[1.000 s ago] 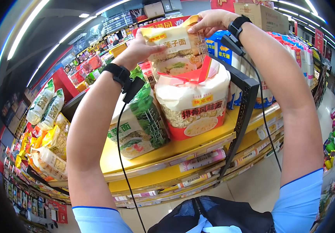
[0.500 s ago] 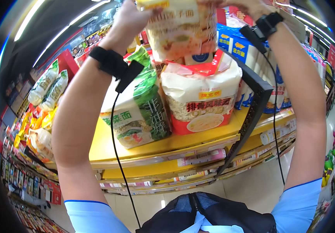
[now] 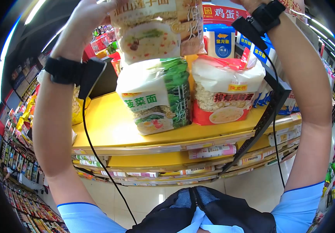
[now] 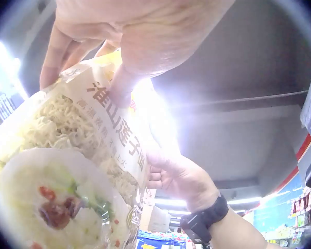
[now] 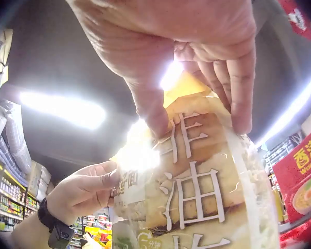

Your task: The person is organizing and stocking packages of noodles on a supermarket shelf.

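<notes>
A white and tan noodle bag [image 3: 156, 33] is held up at the top of the head view, its bottom just above or against the green spinach noodle bag [image 3: 156, 97]. My left hand [image 4: 129, 41] grips its top edge, thumb on the printed front. On the other top side, my right hand [image 5: 181, 57] pinches the bag [image 5: 197, 181] between thumb and fingers. The head view cuts off much of both hands. The red and white noodle bag [image 3: 227, 91] stands upright right of the green one.
Both lower bags stand on a yellow shelf [image 3: 105, 124]. A black metal bracket [image 3: 266, 116] slants at their right. Blue packets [image 3: 220, 40] stand behind. Price labels and rolled packs [image 3: 212, 151] line the lower tiers.
The held bag has come nearer and moved left, from behind the red bag to over the green one. Both hands went with it; the shelf shows farther right in view.
</notes>
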A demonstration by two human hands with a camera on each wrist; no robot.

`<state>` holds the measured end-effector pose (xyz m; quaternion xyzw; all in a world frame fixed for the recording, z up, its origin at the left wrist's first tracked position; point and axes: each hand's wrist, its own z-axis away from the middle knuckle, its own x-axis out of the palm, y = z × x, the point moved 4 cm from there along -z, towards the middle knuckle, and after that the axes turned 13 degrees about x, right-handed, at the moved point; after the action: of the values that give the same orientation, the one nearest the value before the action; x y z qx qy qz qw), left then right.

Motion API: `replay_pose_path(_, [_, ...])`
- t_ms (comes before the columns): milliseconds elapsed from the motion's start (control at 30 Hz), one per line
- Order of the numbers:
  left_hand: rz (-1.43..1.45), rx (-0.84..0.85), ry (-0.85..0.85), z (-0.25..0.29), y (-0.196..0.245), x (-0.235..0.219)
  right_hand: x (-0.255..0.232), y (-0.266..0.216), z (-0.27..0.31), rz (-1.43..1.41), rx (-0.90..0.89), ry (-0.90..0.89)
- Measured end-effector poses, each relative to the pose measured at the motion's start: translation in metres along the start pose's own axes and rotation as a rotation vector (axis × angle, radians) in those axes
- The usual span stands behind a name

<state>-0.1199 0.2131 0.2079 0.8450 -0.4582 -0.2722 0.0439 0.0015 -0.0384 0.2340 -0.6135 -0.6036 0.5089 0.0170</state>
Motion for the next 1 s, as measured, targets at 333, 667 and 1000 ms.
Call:
replay_pose_path(333, [0.023, -0.211, -0.006, 0.06, -0.115, -0.003, 0.058, 0.037, -0.048, 0.178, 0.071, -0.024])
replay_pose_path(667, [0.363, -0.15, -0.12, 0.084, -0.122, 0.019, 0.084, 0.053, -0.028, 0.094, 0.447, -0.217])
replay_pose_path(1000, [0.332, -0.237, -0.114, 0.098, -0.135, 0.011, 0.098, 0.043, -0.012, 0.17, 0.429, -0.204])
